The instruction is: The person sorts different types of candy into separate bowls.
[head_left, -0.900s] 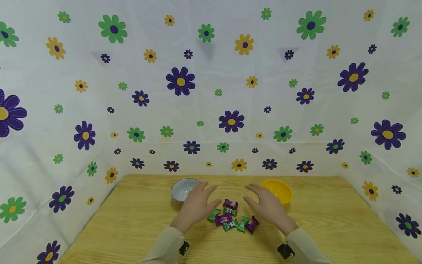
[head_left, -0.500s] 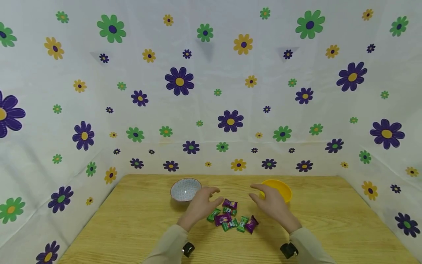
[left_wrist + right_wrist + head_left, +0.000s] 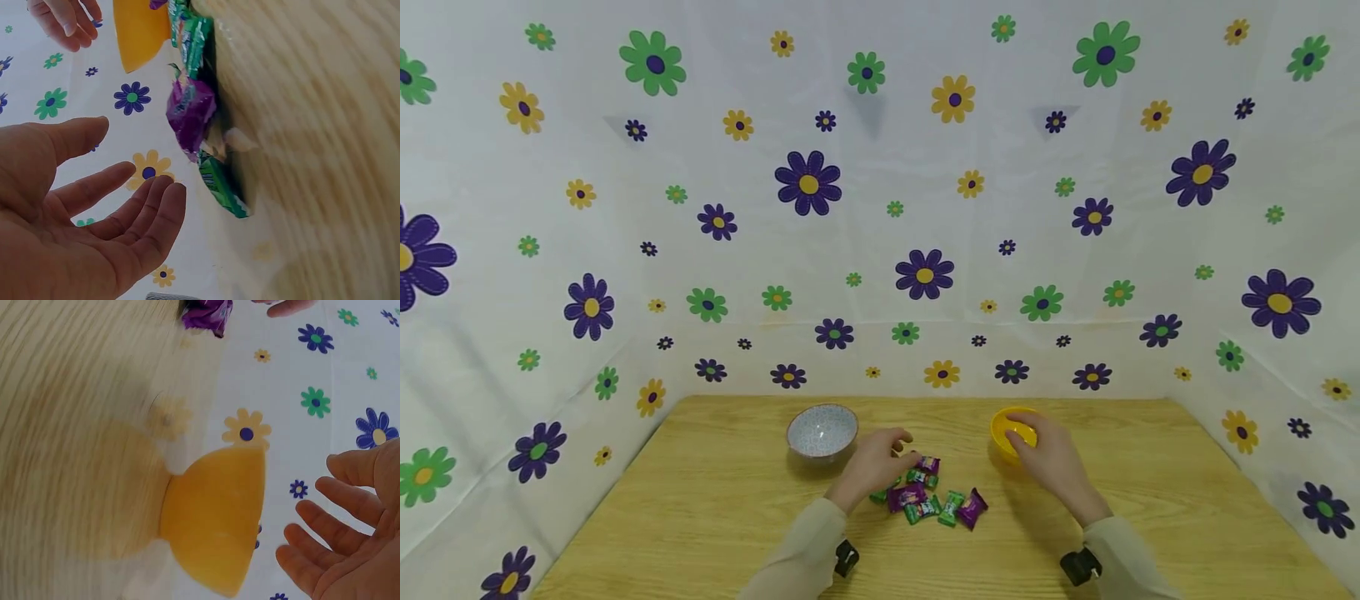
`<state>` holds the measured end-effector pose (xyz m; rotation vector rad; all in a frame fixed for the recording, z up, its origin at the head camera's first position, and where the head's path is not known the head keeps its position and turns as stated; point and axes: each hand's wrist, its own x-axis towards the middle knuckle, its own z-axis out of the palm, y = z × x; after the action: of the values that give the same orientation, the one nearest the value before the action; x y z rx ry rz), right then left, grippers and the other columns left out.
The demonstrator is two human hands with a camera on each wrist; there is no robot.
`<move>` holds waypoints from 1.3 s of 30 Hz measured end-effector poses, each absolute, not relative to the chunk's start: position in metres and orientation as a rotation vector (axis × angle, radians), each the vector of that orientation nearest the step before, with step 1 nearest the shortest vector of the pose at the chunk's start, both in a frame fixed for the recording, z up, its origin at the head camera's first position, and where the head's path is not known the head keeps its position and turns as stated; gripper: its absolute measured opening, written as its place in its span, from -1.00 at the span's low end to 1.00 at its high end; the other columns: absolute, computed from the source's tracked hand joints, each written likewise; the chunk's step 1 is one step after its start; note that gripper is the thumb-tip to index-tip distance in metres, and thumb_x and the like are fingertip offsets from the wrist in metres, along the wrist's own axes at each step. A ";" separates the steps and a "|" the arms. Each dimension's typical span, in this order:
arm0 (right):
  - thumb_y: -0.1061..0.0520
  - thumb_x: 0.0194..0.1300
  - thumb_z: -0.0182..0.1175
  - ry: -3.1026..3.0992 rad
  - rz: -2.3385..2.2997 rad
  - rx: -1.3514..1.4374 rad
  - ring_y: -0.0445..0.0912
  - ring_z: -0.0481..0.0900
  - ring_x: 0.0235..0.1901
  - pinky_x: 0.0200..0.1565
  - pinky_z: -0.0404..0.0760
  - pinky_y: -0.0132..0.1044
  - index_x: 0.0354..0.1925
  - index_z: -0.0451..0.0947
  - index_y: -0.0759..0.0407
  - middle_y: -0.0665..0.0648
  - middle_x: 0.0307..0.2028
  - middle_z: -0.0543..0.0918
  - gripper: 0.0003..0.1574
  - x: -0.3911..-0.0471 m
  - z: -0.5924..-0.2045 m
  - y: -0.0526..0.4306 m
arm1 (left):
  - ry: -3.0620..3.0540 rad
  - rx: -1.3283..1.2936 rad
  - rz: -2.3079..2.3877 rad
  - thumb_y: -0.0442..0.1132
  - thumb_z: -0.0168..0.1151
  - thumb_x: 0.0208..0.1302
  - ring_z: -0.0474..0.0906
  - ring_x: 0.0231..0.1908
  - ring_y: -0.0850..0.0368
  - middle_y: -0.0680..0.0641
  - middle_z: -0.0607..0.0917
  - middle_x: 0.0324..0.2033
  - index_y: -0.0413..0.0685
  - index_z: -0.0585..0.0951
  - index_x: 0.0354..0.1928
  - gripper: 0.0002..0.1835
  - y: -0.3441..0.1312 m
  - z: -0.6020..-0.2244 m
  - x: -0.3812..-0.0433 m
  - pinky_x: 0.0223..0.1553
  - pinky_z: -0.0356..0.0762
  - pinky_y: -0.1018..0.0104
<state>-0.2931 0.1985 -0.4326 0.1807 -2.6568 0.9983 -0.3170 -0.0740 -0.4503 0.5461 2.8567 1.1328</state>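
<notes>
Several wrapped candies lie in a loose group on the wooden table, among them a purple candy and a green candy. My left hand hovers above the left of the group and partly hides a green one. Its fingers are loosely bent and hold nothing; in the left wrist view a purple-wrapped candy is just past the fingertips. My right hand is over the yellow bowl, covering its right side. In the right wrist view, relaxed fingers stand apart from the bowl's rim, holding nothing.
A grey-blue patterned bowl with a reddish rim stands behind and left of the candies. Around the wooden table a white flowered sheet hangs at the back and both sides.
My left hand has moved right, away from the patterned bowl and toward the candies. My right hand has shifted right, over the yellow bowl. The candies and bowls stay in place.
</notes>
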 end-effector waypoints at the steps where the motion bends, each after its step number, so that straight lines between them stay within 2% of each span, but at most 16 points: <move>1: 0.14 0.40 0.15 -2.658 0.984 0.172 0.30 0.46 0.21 0.20 0.45 0.17 0.19 0.51 0.31 0.38 0.19 0.54 -0.54 -0.295 -0.434 0.202 | 2.851 0.545 1.133 -0.06 0.22 0.37 0.60 -0.06 -0.11 -0.27 0.64 0.00 -0.21 0.56 0.16 -0.55 -0.073 -0.451 -0.318 -0.12 0.60 0.01; 9: 0.17 0.40 0.11 -2.706 1.043 0.078 0.40 0.24 0.32 0.31 0.23 0.26 0.35 0.27 0.39 0.51 0.34 0.28 -0.36 -0.305 -0.442 0.223 | 2.827 0.463 1.139 -0.10 0.29 0.30 0.58 -0.04 -0.15 -0.27 0.64 -0.02 -0.21 0.60 0.07 -0.60 -0.067 -0.456 -0.333 -0.08 0.57 -0.05; 15: 0.14 0.46 0.02 -2.743 1.268 -0.098 0.41 0.12 0.37 0.33 0.21 0.25 0.48 0.00 0.36 0.50 0.42 0.10 -0.23 -0.311 -0.449 0.235 | 2.749 0.325 1.197 -0.06 0.41 0.16 0.54 -0.20 0.01 -0.15 0.65 -0.17 -0.22 0.60 -0.06 -0.57 -0.065 -0.461 -0.343 -0.21 0.54 0.13; 17: 0.14 0.48 0.00 -2.729 1.382 -0.157 0.42 0.11 0.37 0.32 0.24 0.23 0.50 -0.09 0.36 0.52 0.42 0.07 -0.19 -0.312 -0.451 0.238 | 2.719 0.291 1.228 -0.06 0.44 0.14 0.49 -0.29 0.07 -0.08 0.62 -0.28 -0.20 0.58 -0.19 -0.62 -0.064 -0.461 -0.346 -0.30 0.49 0.22; 19: 0.13 0.49 -0.01 -2.706 1.490 -0.206 0.43 0.10 0.37 0.33 0.24 0.21 0.51 -0.17 0.37 0.55 0.42 0.04 -0.16 -0.313 -0.452 0.241 | 2.701 0.246 1.232 -0.04 0.46 0.11 0.39 -0.45 0.14 0.01 0.52 -0.48 -0.13 0.53 -0.44 -0.65 -0.063 -0.462 -0.348 -0.44 0.38 0.31; 22: 0.10 0.51 -0.05 -2.667 1.621 -0.267 0.41 0.06 0.39 0.34 0.23 0.19 0.51 -0.21 0.39 0.55 0.43 0.01 -0.15 -0.316 -0.455 0.243 | 2.750 0.214 1.143 0.03 0.48 0.07 0.21 -0.63 0.20 0.11 0.32 -0.72 -0.02 0.37 -0.73 -0.48 -0.060 -0.462 -0.348 -0.58 0.20 0.37; 25: 0.07 0.55 -0.11 -2.611 1.774 -0.298 0.38 0.12 0.38 0.29 0.35 0.12 0.49 -0.15 0.43 0.54 0.43 0.02 -0.21 -0.319 -0.459 0.246 | 2.821 0.205 1.010 0.10 0.49 0.04 0.14 -0.72 0.21 0.12 0.25 -0.85 0.02 0.31 -0.86 -0.38 -0.057 -0.463 -0.349 -0.63 0.14 0.38; 27: 0.05 0.57 -0.16 -2.560 1.882 -0.307 0.35 0.20 0.34 0.19 0.51 0.04 0.48 -0.08 0.44 0.53 0.42 0.05 -0.26 -0.320 -0.460 0.247 | 2.844 0.202 0.969 0.11 0.49 0.04 0.23 -0.71 0.20 0.10 0.36 -0.85 0.00 0.37 -0.84 -0.41 -0.055 -0.463 -0.348 -0.62 0.19 0.37; 30: 0.02 0.59 -0.23 -2.485 2.003 -0.317 0.34 0.32 0.25 -0.03 0.67 -0.08 0.46 -0.03 0.45 0.52 0.39 0.12 -0.30 -0.321 -0.462 0.251 | 2.825 0.203 1.001 0.03 0.52 0.03 0.31 -0.64 0.17 0.05 0.47 -0.72 -0.04 0.45 -0.72 -0.52 -0.054 -0.464 -0.349 -0.59 0.24 0.34; 35: -0.01 0.60 -0.26 -2.462 2.066 -0.341 0.28 0.38 0.21 -0.10 0.69 -0.13 0.48 -0.02 0.38 0.49 0.39 0.14 -0.30 -0.321 -0.462 0.256 | 2.790 0.186 1.091 -0.05 0.53 0.03 0.46 -0.46 0.10 -0.03 0.59 -0.44 -0.10 0.57 -0.44 -0.66 -0.052 -0.462 -0.349 -0.47 0.39 0.28; 37: -0.03 0.60 -0.26 -2.465 2.080 -0.348 0.23 0.42 0.16 -0.10 0.69 -0.14 0.49 -0.03 0.36 0.48 0.39 0.15 -0.29 -0.320 -0.462 0.257 | 2.795 0.173 1.092 0.00 0.52 0.04 0.45 -0.45 0.10 -0.03 0.59 -0.44 -0.09 0.58 -0.44 -0.64 -0.052 -0.460 -0.348 -0.47 0.40 0.27; 39: -0.05 0.60 -0.26 -2.461 2.083 -0.352 0.21 0.44 0.14 -0.11 0.70 -0.15 0.49 -0.02 0.35 0.48 0.39 0.17 -0.28 -0.320 -0.463 0.258 | 2.822 0.174 1.062 0.07 0.50 0.04 0.38 -0.52 0.12 0.01 0.54 -0.54 -0.05 0.54 -0.55 -0.59 -0.050 -0.459 -0.347 -0.52 0.34 0.28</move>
<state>-0.3203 0.2575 -0.4630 -0.3522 -2.4611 2.0834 -0.3473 -0.0496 -0.4593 0.1742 2.8219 1.0618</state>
